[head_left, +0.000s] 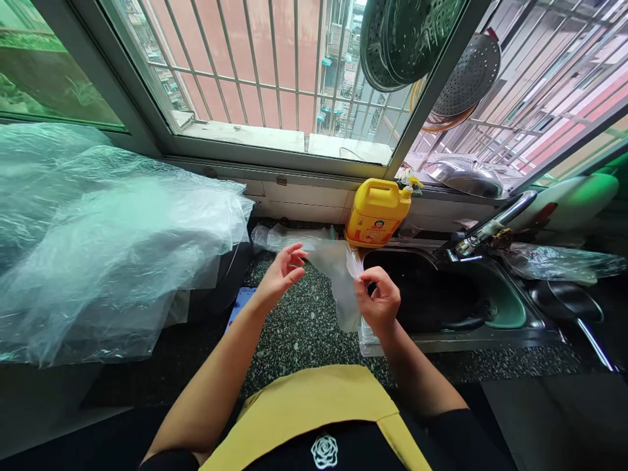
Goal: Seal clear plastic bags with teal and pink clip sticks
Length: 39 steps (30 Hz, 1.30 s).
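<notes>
Left hand [281,273]: your grip is released;
Right hand [377,299]: your grip pinches plastic film [345,296] above the worktop [289,350].

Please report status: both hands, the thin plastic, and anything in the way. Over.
Right hand pinching thin plastic. Left hand open, seemingly holding nothing. Plastic hanging limp above speckled countertop. Yellow jug standing behind, no clear obstruction.

Left hand [280,273]: palm turned inward, fingers loosely curved and parted
Right hand [380,302]: thumb and forefinger pinched, other fingers curled
Forearms [216,379]: bare, angled forward and inward, hands apart
</notes>
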Tool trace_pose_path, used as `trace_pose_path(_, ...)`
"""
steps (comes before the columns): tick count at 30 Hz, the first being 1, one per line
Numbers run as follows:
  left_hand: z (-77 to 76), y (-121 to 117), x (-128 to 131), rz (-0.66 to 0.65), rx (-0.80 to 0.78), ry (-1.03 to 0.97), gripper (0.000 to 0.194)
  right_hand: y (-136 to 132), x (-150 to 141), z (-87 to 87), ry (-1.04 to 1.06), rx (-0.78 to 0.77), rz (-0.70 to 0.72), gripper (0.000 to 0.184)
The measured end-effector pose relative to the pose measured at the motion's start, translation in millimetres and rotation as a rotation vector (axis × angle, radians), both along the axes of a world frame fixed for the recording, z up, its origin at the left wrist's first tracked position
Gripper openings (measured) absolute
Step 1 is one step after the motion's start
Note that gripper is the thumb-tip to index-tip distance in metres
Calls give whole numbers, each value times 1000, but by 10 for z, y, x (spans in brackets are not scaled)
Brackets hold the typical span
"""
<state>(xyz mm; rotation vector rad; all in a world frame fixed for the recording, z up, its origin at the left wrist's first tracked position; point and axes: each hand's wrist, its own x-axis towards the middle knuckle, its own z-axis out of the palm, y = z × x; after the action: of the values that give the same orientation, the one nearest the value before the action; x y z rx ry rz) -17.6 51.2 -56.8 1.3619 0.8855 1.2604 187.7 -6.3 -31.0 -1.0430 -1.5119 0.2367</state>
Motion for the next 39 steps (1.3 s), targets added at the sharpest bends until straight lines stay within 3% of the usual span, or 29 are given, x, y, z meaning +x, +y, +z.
trace_pose_path(4, -184, 185, 244, -90, -142, -157, 63, -9, -8, -11, -12, 2, -14, 6)
trace_pose_path(8, -101, 414, 500, -161, -149, -270, 65, -44, 19, 2, -40, -9, -23, 7)
trace_pose_path(12, 20, 490, 609, -249, -201, -235, 39, -83, 109, 19, -37, 12, -39, 7)
trace_pose_path(19, 188, 109, 691, 14, -82, -99, 24, -68, 146, 20, -40, 15, -170, 7)
trace_pose_path(24, 303, -212, 752, 210, 172, 78, 21, -43, 0, -42, -53, 104, -250, 5)
trace_pose_path(28, 310, -353, 810, 315, 359, 250, 21, -28, -108, -76, -155, 218, -324, 6)
trace_pose_path(33, 269, -403, 863, 322, 400, 298, 22, -12, -145, -77, -268, 305, -384, 6)
trace_pose_path(39, 274, -440, 850, 212, 339, 213, 14, 36, -160, -123, -292, 318, -396, 6)
